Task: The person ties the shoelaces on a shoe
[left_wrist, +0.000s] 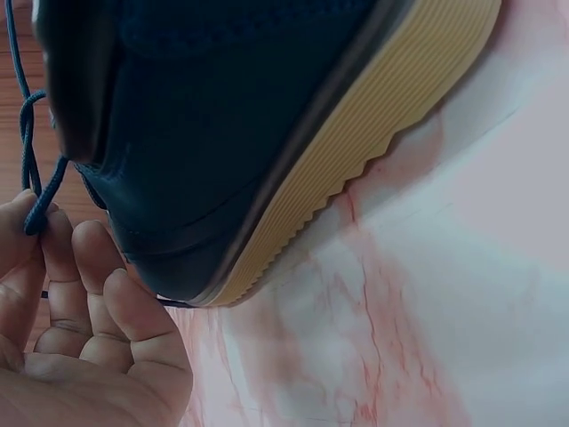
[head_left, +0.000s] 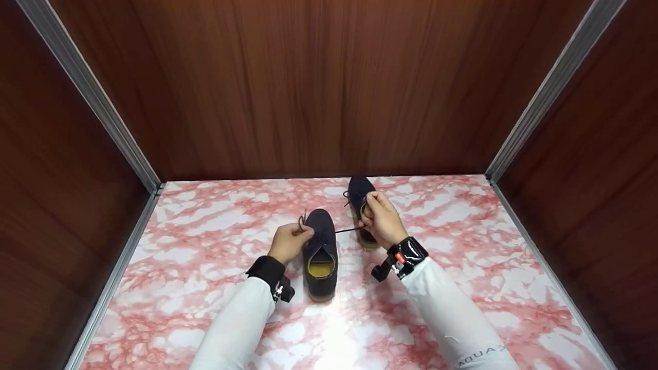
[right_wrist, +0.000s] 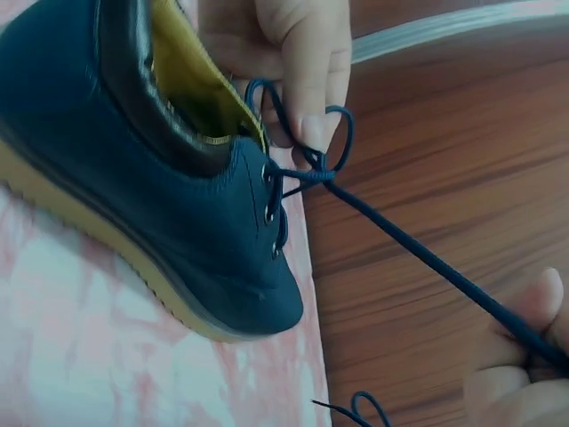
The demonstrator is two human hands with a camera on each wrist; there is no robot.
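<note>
A navy shoe (head_left: 320, 252) with a tan sole (left_wrist: 373, 133) and yellow lining stands on the pink marble surface (head_left: 462, 246), toe pointing away. My left hand (head_left: 303, 232) pinches a loop of its dark blue lace (left_wrist: 31, 178) at the shoe's left side. My right hand (head_left: 366, 218) grips the other end of the lace (right_wrist: 418, 249) and holds it taut out to the right. A half-formed knot (right_wrist: 311, 173) sits above the eyelets, under the left fingers (right_wrist: 298, 62). The right fingers (right_wrist: 524, 365) show only at the corner of the right wrist view.
A second navy shoe (head_left: 360, 192) stands farther back, partly behind my right hand, and its loose lace (right_wrist: 356, 409) trails nearby. Dark wood panels (head_left: 318, 87) with metal corner strips (head_left: 540, 103) wall the surface on three sides.
</note>
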